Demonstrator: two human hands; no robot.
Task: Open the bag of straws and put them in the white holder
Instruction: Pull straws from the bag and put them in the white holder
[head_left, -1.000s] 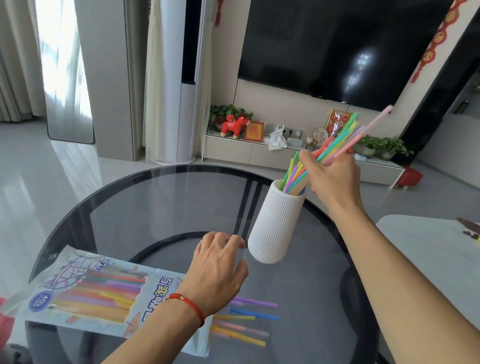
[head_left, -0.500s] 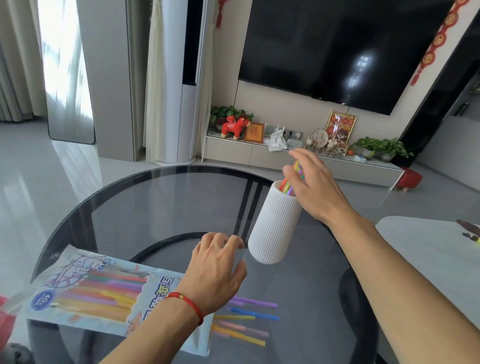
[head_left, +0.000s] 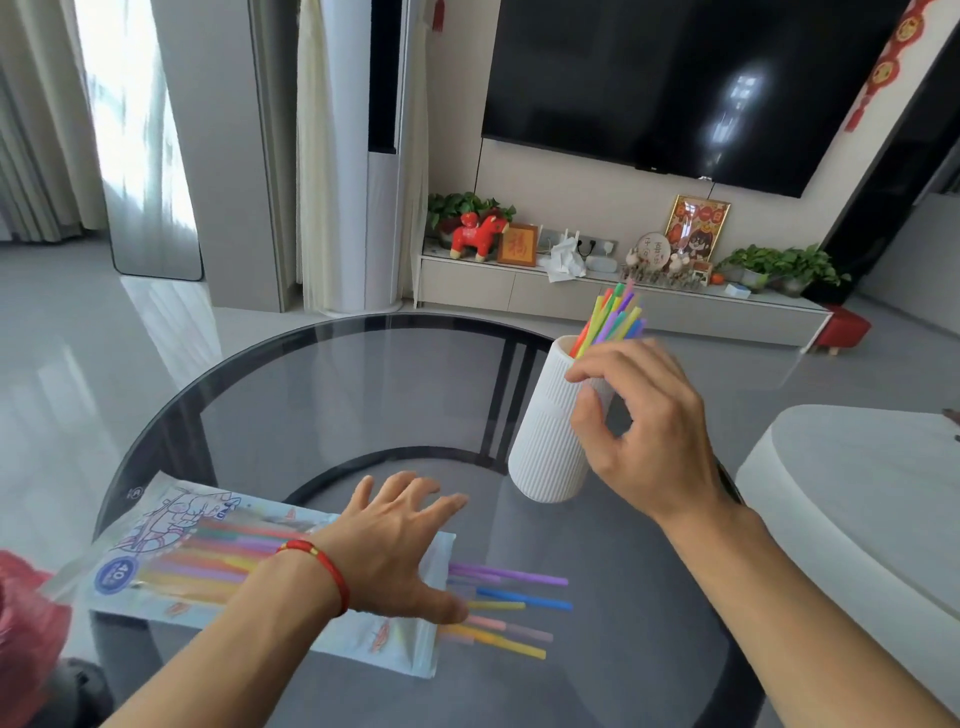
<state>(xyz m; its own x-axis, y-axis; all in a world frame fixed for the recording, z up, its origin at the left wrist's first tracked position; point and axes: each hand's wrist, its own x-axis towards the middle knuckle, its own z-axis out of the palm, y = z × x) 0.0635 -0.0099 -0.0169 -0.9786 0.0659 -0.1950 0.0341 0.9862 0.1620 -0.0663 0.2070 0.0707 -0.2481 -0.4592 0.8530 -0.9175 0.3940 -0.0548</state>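
A white ribbed holder (head_left: 545, 447) stands on the round glass table (head_left: 311, 395), with a bunch of coloured straws (head_left: 615, 317) sticking out of its top. My right hand (head_left: 649, 431) hovers in front of the holder's right side, fingers loosely curled and holding nothing. The clear printed straw bag (head_left: 171, 561) lies flat at the near left, its open end facing right. Several loose straws (head_left: 511, 605) poke out of that end onto the glass. My left hand (head_left: 400, 545) rests palm down on the bag, fingers spread.
A white rounded table (head_left: 857, 499) sits close on the right. Something red (head_left: 26, 613) lies at the near left edge. Beyond the glass table are a low TV cabinet (head_left: 519, 291) with ornaments and grey floor.
My right hand lowered the bunch of straws into the holder, let go and drew back toward me. My left hand opened its fingers and settled flat on the bag.
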